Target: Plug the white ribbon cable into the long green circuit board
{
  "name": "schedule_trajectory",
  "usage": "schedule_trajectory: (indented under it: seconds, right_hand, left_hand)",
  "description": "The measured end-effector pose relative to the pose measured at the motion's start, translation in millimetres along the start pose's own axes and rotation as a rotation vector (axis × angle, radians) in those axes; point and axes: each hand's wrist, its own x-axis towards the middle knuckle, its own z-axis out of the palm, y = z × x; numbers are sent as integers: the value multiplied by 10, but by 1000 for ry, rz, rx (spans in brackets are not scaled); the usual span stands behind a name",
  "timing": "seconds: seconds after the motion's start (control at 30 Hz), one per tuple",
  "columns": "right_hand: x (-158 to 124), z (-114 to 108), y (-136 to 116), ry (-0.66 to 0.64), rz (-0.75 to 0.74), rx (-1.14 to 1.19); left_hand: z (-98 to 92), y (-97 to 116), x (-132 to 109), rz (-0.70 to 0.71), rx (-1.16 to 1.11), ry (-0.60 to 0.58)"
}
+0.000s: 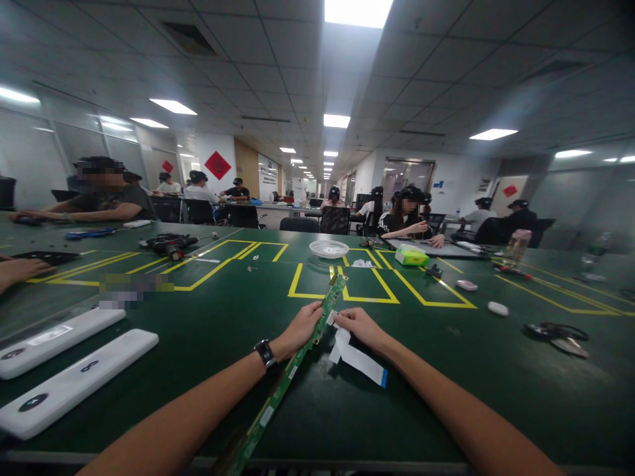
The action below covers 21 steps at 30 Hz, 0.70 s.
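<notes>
A long narrow green circuit board (pixel 292 367) lies diagonally on the green table, from the near edge up to the yellow markings. My left hand (pixel 303 325), with a black watch on the wrist, is closed on the board's edge near its middle. My right hand (pixel 358 324) pinches the end of a white flat ribbon cable (pixel 358 358) right where it meets the board. The cable trails down and right over the table and ends in a blue tip.
Two white bars (pixel 69 383) lie at the near left. A clear plastic dish (pixel 329 248), a green box (pixel 411 256) and small white parts (pixel 497 308) sit beyond my hands. Black tools (pixel 169 243) lie far left. Other people sit around the table and behind it.
</notes>
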Motion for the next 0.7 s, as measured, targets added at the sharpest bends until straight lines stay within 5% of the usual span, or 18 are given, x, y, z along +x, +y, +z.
schedule_trajectory:
  seconds: [0.53,0.7]
  right_hand:
    - [5,-34,3,-15,-91,-150]
    - [-4,-49,-29,19,-123,-202]
  left_hand:
    - [26,-74,-34,-56,4,-68]
    - [8,-27,-6,54,4,-44]
